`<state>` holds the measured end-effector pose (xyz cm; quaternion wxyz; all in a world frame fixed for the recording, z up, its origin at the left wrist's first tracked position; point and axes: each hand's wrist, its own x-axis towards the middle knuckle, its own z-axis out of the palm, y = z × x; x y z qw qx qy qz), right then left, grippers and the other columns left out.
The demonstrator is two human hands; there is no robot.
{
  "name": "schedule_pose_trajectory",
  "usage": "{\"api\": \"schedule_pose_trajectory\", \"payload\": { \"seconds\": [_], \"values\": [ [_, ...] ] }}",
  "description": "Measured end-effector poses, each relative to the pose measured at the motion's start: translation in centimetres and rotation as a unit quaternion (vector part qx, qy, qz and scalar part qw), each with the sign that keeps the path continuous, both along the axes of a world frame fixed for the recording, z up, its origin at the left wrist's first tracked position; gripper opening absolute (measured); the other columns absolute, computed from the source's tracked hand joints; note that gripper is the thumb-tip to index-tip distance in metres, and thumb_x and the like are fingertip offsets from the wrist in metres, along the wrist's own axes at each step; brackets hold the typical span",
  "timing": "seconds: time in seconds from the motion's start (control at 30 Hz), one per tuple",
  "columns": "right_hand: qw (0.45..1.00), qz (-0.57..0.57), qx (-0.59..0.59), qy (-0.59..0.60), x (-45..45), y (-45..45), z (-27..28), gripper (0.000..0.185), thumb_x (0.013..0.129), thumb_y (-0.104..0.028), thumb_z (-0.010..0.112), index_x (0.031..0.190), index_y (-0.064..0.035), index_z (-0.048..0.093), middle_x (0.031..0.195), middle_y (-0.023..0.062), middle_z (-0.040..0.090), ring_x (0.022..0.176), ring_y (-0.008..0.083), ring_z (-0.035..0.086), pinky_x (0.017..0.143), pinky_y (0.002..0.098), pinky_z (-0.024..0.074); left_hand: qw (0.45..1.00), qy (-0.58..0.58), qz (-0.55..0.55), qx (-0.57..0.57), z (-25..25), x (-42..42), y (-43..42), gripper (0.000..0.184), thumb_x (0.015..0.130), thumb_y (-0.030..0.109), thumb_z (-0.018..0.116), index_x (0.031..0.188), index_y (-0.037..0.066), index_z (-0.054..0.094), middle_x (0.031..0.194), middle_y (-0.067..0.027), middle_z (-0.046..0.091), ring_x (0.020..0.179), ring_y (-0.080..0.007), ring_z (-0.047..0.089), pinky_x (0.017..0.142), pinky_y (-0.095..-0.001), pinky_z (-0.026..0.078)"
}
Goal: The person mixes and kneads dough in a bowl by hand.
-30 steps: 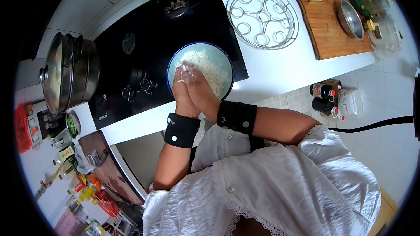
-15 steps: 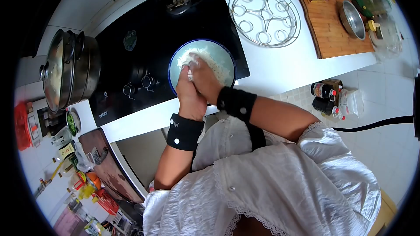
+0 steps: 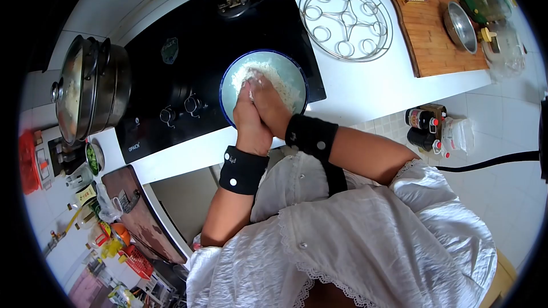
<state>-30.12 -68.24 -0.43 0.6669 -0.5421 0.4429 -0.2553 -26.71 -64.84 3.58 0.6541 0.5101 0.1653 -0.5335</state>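
Left hand (image 3: 249, 118) and right hand (image 3: 270, 105) are pressing together, palm to palm, over the bowl (image 3: 229, 101); can't tell if they're clamping any flour (image 3: 277, 81). Versus a second ago, fingertips are sitting nearer the bowl's middle. Flour is lying white, loose, crumbly inside. Round, pale-green, blue-rimmed bowl is resting on glossy black hob (image 3: 154, 77); round wire rack (image 3: 349, 21) is lying near.
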Motion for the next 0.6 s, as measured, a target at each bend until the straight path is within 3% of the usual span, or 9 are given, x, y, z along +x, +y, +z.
{"api": "schedule_pose_trajectory", "payload": {
  "seconds": [0.07,0.1,0.2,0.27,0.33,0.43,0.6],
  "values": [
    [1.0,0.023,0.017,-0.013,-0.3,1.0,1.9,0.038,0.086,-0.02,0.037,0.114,0.0038,0.043,0.116,0.0238,0.045,0.109,0.0349,0.042,0.096,0.0356,0.0298,0.999,0.029,-0.013,-0.022,-1.7,1.5,0.5,0.04,0.085,0.037,0.046,0.11,0.005,0.048,0.103,-0.0076,0.054,0.093,-0.0207,0.052,0.082,-0.0297,0.042],
    [0.994,0.008,0.104,0.011,-0.7,1.8,4.5,0.04,0.089,-0.025,0.033,0.117,0.0023,0.042,0.118,0.0212,0.045,0.112,0.0296,0.041,0.096,0.0305,0.0282,0.998,0.029,-0.021,-0.045,-2.2,2.2,0.7,0.04,0.085,0.037,0.046,0.11,0.006,0.049,0.102,-0.0075,0.055,0.093,-0.0206,0.052,0.082,-0.0295,0.042],
    [1.0,0.028,-0.002,0.011,0.0,1.4,1.1,0.035,0.086,-0.019,0.038,0.111,0.0036,0.045,0.113,0.0234,0.047,0.106,0.035,0.044,0.093,0.036,0.0324,0.999,0.018,0.002,-0.042,-1.9,1.5,0.7,0.039,0.085,0.035,0.043,0.111,0.006,0.048,0.106,-0.0077,0.054,0.096,-0.0212,0.051,0.083,-0.031,0.041],
    [0.983,0.048,-0.169,0.047,0.2,0.2,-3.3,0.033,0.085,-0.017,0.038,0.11,0.0035,0.047,0.111,0.0234,0.049,0.105,0.0352,0.044,0.092,0.0362,0.0331,0.999,0.009,0.018,-0.025,-0.1,0.3,0.4,0.041,0.086,0.036,0.041,0.111,0.005,0.048,0.111,-0.008,0.053,0.099,-0.0226,0.05,0.086,-0.0333,0.04],
    [0.975,0.045,-0.209,0.057,0.2,-0.4,-1.9,0.032,0.084,-0.015,0.039,0.109,0.0034,0.048,0.109,0.0232,0.05,0.104,0.0353,0.045,0.091,0.0362,0.0338,0.999,0.005,0.02,-0.04,-0.4,0.1,0.4,0.04,0.087,0.035,0.039,0.111,0.005,0.048,0.111,-0.008,0.053,0.1,-0.0232,0.05,0.087,-0.0339,0.039],
    [0.998,0.016,-0.061,0.0,-0.3,0.9,1.5,0.03,0.082,-0.01,0.039,0.106,0.0033,0.048,0.105,0.0232,0.051,0.103,0.0352,0.046,0.091,0.036,0.0338,0.998,0.046,-0.001,-0.038,-1.0,1.5,0.5,0.04,0.087,0.036,0.039,0.111,0.005,0.048,0.11,-0.009,0.053,0.1,-0.0236,0.05,0.087,-0.0344,0.04],
    [1.0,0.012,-0.027,0.005,-0.4,0.2,1.1,0.032,0.08,-0.006,0.041,0.11,0.0038,0.046,0.109,0.0234,0.049,0.104,0.0352,0.045,0.091,0.0356,0.034,0.999,0.026,0.002,-0.043,-0.6,1.1,0.8,0.041,0.088,0.035,0.037,0.115,0.006,0.045,0.114,-0.0091,0.051,0.104,-0.023,0.048,0.089,-0.0356,0.038]
  ]
}}
